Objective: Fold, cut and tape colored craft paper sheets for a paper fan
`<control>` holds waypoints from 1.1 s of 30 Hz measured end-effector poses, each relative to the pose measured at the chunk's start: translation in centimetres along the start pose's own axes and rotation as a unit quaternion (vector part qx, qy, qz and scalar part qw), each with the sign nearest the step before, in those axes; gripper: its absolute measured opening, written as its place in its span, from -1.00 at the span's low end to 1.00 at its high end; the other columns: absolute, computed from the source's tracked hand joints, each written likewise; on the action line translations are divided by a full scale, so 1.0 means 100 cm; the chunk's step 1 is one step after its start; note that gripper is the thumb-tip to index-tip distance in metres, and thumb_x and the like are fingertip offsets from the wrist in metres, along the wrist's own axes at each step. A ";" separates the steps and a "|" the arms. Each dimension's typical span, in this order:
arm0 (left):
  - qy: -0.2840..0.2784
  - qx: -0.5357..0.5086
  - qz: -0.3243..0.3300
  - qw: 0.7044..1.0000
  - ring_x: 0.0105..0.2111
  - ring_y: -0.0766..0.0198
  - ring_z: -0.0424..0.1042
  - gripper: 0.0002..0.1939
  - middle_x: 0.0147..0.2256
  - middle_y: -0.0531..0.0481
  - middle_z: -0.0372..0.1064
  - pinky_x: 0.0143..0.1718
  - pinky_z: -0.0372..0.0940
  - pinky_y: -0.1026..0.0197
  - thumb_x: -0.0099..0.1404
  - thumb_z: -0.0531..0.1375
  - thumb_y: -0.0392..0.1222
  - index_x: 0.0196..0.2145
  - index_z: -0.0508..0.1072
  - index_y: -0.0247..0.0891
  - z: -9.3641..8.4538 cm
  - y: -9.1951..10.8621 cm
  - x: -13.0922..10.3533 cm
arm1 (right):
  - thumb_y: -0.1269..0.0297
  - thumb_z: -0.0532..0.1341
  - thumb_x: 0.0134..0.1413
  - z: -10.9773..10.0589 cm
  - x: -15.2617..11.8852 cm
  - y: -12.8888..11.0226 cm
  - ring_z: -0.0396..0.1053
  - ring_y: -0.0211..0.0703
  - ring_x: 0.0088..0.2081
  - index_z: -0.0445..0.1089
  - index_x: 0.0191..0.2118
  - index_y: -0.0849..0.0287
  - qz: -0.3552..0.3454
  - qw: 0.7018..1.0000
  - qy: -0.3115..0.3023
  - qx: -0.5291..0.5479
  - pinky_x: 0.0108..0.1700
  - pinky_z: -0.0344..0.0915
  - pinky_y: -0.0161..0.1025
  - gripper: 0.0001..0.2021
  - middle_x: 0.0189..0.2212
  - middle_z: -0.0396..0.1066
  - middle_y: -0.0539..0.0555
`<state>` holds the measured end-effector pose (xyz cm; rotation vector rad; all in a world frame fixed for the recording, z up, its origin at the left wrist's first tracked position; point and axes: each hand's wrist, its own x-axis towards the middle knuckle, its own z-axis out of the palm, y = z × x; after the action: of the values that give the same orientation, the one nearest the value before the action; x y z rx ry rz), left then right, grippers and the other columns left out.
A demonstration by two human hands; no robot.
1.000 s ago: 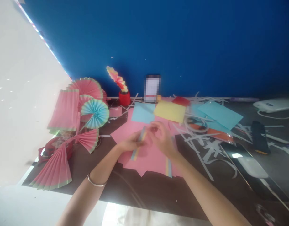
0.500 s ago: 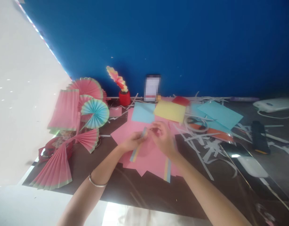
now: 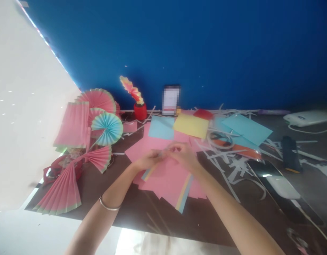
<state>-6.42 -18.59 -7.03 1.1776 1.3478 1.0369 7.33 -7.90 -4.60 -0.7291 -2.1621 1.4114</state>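
Note:
A pink paper sheet (image 3: 167,180) with blue and yellow bands along two sides lies tilted between my hands. One banded edge (image 3: 183,193) runs down at the right; the other shows below my left fingers. My left hand (image 3: 150,158) is closed on the sheet's upper left part. Close beside it, my right hand (image 3: 183,154) pinches the upper edge, thumb and fingertips together. The fingers hide the exact place where the paper is gripped. More pink sheets (image 3: 135,150) lie underneath on the dark table.
At the left stand pleated pink paper fans (image 3: 64,191) and a blue pleated fan (image 3: 107,128). Behind are a red pot (image 3: 140,111), blue paper (image 3: 161,126) and yellow paper (image 3: 191,124). White paper strips (image 3: 238,168), a tape roll (image 3: 220,140) and a phone (image 3: 266,171) lie right.
The sheet's right banded edge has swung left and down. My right hand has shifted slightly lower, and my left fingers now cover more of the left band.

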 end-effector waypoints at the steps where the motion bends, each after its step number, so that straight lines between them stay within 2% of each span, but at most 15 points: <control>1: -0.006 0.002 -0.016 1.000 -0.44 0.35 0.25 -0.61 -0.42 0.03 0.33 -0.37 0.18 0.27 0.20 0.12 0.07 -0.24 0.46 -0.33 -0.002 0.000 -0.001 | 0.08 0.26 -0.13 -0.001 0.001 0.001 0.34 -0.18 -0.41 0.41 -0.59 0.16 0.015 1.000 -0.011 0.007 -0.36 0.23 -0.25 -0.75 -0.49 0.43 0.04; 5: -0.041 0.016 -0.084 0.996 -0.52 0.38 0.24 -0.61 -0.50 0.06 0.30 -0.48 0.16 0.29 0.08 0.22 0.08 -0.32 0.48 -0.34 -0.015 0.004 -0.005 | -0.02 0.28 -0.20 -0.007 0.004 0.009 0.31 -0.17 -0.46 0.42 -0.56 0.19 0.073 0.995 -0.020 0.070 -0.42 0.21 -0.25 -0.67 -0.55 0.39 0.03; 8: -0.032 0.024 -0.084 0.996 -0.53 0.38 0.26 -0.62 -0.51 0.05 0.34 -0.49 0.16 0.31 0.04 0.26 0.05 -0.32 0.50 -0.34 -0.029 0.007 -0.008 | -0.12 0.25 -0.19 -0.013 0.003 0.012 0.30 -0.18 -0.49 0.41 -0.53 0.22 0.106 0.987 -0.014 0.124 -0.44 0.20 -0.25 -0.59 -0.59 0.35 0.02; 10: -0.032 0.004 -0.081 0.996 -0.46 0.33 0.33 -0.59 -0.42 -0.02 0.42 -0.42 0.23 0.28 0.03 0.28 0.02 -0.24 0.50 -0.34 -0.039 0.006 -0.011 | -0.16 0.23 -0.19 -0.017 0.003 0.013 0.29 -0.18 -0.51 0.41 -0.53 0.22 0.103 0.985 -0.013 0.140 -0.46 0.19 -0.25 -0.55 -0.62 0.32 0.02; 11: -0.011 -0.002 -0.080 0.997 -0.41 0.30 0.37 -0.56 -0.38 -0.06 0.45 -0.36 0.25 0.26 0.00 0.30 0.01 -0.22 0.51 -0.35 -0.043 0.005 -0.012 | -0.17 0.22 -0.18 -0.019 0.003 0.014 0.28 -0.18 -0.51 0.40 -0.54 0.22 0.098 0.985 -0.011 0.142 -0.47 0.18 -0.25 -0.54 -0.63 0.30 0.01; 14: 0.111 0.010 -0.068 0.991 -0.33 0.20 0.43 -0.55 -0.33 -0.15 0.49 -0.27 0.29 0.20 -0.03 0.31 0.04 -0.28 0.53 -0.38 -0.054 -0.002 -0.012 | -0.18 0.19 -0.15 -0.022 0.005 0.019 0.21 -0.23 -0.56 0.33 -0.60 0.19 0.083 0.989 0.002 0.121 -0.51 0.12 -0.27 -0.53 -0.68 0.22 -0.02; 18: 0.221 0.032 -0.027 0.974 -0.24 0.13 0.46 -0.52 -0.24 -0.20 0.49 -0.16 0.32 0.13 0.04 0.26 0.06 -0.19 0.50 -0.39 -0.059 -0.012 -0.007 | -0.13 0.09 -0.01 -0.019 0.010 0.032 0.15 -0.24 -0.59 0.23 -0.66 0.16 0.054 0.997 0.052 -0.005 -0.49 0.13 -0.25 -0.53 -0.71 0.14 -0.05; 21: 0.351 0.142 0.043 0.925 -0.10 0.10 0.42 -0.55 -0.12 -0.23 0.44 -0.04 0.28 0.09 0.16 0.18 -0.02 -0.07 0.41 -0.38 -0.056 -0.016 -0.004 | -0.01 -0.03 0.13 -0.016 0.014 0.043 0.30 -0.06 -0.39 0.32 -0.58 0.16 -0.044 0.977 0.126 -0.168 -0.25 0.25 -0.10 -0.56 -0.56 0.29 0.09; 23: 0.389 0.251 0.090 0.882 -0.01 0.12 0.36 -0.60 -0.03 -0.22 0.38 0.05 0.22 0.07 0.23 0.10 -0.11 -0.01 0.36 -0.34 -0.049 -0.018 -0.003 | 0.10 -0.07 0.16 -0.015 0.014 0.047 0.29 0.09 -0.13 0.42 -0.31 0.20 -0.084 0.943 0.179 -0.268 -0.05 0.20 0.05 -0.62 -0.28 0.38 0.23; 24: 0.378 0.302 0.108 0.868 0.03 0.13 0.33 -0.62 0.01 -0.20 0.35 0.09 0.18 0.07 0.25 0.07 -0.15 0.00 0.35 -0.32 -0.045 -0.018 -0.004 | 0.15 -0.06 0.16 -0.014 0.014 0.048 0.23 0.14 -0.02 0.38 -0.14 0.24 -0.090 0.927 0.195 -0.307 0.02 0.15 0.11 -0.62 -0.13 0.34 0.29; 26: 0.299 0.383 0.136 0.863 0.09 0.15 0.26 -0.61 0.06 -0.17 0.30 0.14 0.12 0.08 0.26 0.03 -0.21 0.04 0.31 -0.29 -0.035 -0.018 -0.004 | 0.21 -0.05 0.15 -0.012 0.012 0.050 0.11 0.20 0.12 0.20 0.10 0.28 -0.098 0.908 0.193 -0.360 0.09 0.07 0.17 -0.56 0.08 0.18 0.34; 28: 0.221 0.435 0.143 0.861 0.16 0.12 0.15 -0.54 0.13 -0.19 0.20 0.18 0.05 0.04 0.25 0.04 -0.23 0.12 0.21 -0.30 -0.026 -0.019 -0.004 | 0.23 -0.06 0.15 -0.009 0.010 0.053 0.05 0.19 0.16 0.07 0.19 0.23 -0.111 0.903 0.162 -0.381 0.12 0.03 0.17 -0.52 0.16 0.10 0.30; 30: 0.171 0.472 0.132 0.855 0.21 0.08 0.06 -0.49 0.18 -0.23 0.11 0.21 -0.02 -0.04 0.25 0.05 -0.21 0.15 0.15 -0.31 -0.020 -0.020 -0.003 | 0.24 -0.05 0.15 -0.009 0.009 0.057 0.02 0.17 0.19 -0.02 0.23 0.20 -0.111 0.907 0.149 -0.379 0.14 0.01 0.18 -0.48 0.18 0.08 0.28; 33: 0.148 0.497 0.119 0.847 0.21 0.05 0.05 -0.52 0.18 -0.25 0.09 0.20 -0.05 -0.07 0.26 0.05 -0.18 0.12 0.19 -0.31 -0.018 -0.022 -0.003 | 0.22 0.00 0.12 -0.013 0.014 0.058 -0.08 0.24 0.22 -0.14 0.26 0.32 -0.073 0.913 0.212 -0.340 0.14 -0.07 0.27 -0.39 0.20 0.00 0.38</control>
<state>-8.41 -19.16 -8.92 2.0356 2.1425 0.6673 8.15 -4.21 -9.33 -0.9716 -2.2646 0.3375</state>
